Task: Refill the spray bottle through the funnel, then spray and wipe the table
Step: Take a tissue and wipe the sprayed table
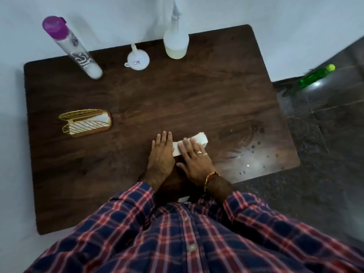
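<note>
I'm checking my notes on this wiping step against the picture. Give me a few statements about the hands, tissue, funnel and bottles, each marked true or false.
1. Both hands lie flat on the white tissue. True: left hand, right hand.
2. The funnel sits in the spray bottle. False: it lies on the table, apart.
3. The purple-capped bottle stands at the table's far left. True.
4. The droplets lie left of the hands. False: they are to the right.

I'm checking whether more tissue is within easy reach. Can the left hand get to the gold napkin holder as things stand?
Probably yes. The left hand lies flat beside the folded tissue, and the gold napkin holder stands to its left on the table with only bare wood between them.
</note>
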Action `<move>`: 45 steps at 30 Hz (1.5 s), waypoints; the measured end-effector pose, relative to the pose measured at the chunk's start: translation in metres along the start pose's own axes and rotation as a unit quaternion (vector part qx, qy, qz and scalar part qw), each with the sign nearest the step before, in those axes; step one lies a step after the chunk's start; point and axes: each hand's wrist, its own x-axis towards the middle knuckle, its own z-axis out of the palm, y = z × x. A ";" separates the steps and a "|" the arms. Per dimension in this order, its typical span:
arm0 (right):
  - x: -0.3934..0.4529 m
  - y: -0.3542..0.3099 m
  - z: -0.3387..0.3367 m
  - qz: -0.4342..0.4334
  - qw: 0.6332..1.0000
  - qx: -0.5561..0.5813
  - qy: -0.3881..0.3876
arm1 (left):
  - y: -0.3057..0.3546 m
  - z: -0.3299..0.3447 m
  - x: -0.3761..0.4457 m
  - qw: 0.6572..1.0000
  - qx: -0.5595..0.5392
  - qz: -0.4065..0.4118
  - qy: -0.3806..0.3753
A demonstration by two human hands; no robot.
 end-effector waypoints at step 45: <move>0.134 0.114 -0.083 0.174 0.979 0.060 0.082 | 0.009 -0.064 0.064 0.970 0.021 -0.191 -0.146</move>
